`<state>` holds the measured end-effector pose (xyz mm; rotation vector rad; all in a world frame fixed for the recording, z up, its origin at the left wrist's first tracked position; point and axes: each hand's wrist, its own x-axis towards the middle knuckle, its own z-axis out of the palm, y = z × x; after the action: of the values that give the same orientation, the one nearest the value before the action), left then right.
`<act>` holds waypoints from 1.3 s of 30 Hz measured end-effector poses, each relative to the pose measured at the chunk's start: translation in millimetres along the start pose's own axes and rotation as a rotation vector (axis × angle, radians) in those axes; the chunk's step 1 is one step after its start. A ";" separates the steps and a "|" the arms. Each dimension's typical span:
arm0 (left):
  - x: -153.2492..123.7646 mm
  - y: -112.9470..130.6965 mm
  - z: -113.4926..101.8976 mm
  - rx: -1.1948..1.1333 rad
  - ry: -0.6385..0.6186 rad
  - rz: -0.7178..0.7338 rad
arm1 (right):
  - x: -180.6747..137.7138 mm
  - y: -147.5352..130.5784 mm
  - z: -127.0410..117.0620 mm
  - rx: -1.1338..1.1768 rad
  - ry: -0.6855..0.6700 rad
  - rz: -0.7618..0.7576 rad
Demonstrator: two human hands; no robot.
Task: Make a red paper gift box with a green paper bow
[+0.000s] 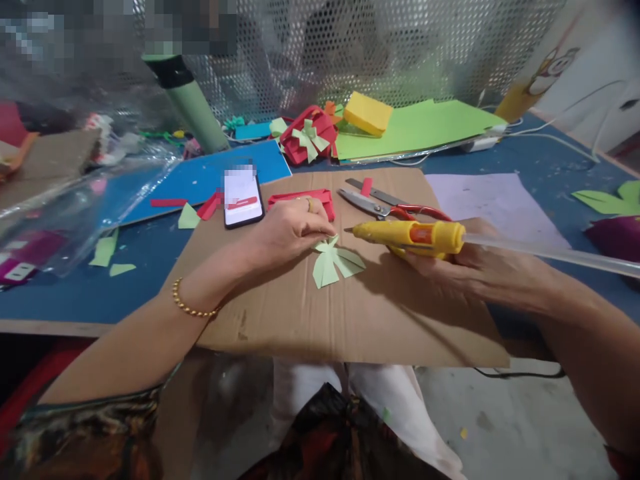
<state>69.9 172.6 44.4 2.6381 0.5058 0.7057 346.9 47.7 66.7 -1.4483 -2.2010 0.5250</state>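
Note:
My right hand (465,270) is wrapped round a yellow glue gun (410,237); a long clear glue stick (545,253) sticks out of its back end. Its nozzle points left, close to the fingertips of my left hand (295,227). Those fingers are pinched on the top of a pale green paper bow (333,263), whose tails fan out over the cardboard sheet (280,313). Just behind my left hand lies a folded red paper piece (320,200), partly covered by it. Red-handled scissors (385,207) rest on the cardboard behind the glue gun.
A phone (243,197) lies left of my left hand. Farther back are a red paper basket with a green bow (310,137), green paper sheets (420,130), a yellow block (367,113) and a green bottle (187,100). A metal ruler (377,192) lies by the scissors.

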 end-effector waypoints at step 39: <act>-1.6 6.5 -5.6 0.014 -0.200 -0.002 | -3.2 -1.8 2.5 0.136 -0.021 -0.028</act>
<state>67.3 167.6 51.1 2.6831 0.4577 0.4323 345.2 43.9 65.1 -1.3449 -2.1533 0.6696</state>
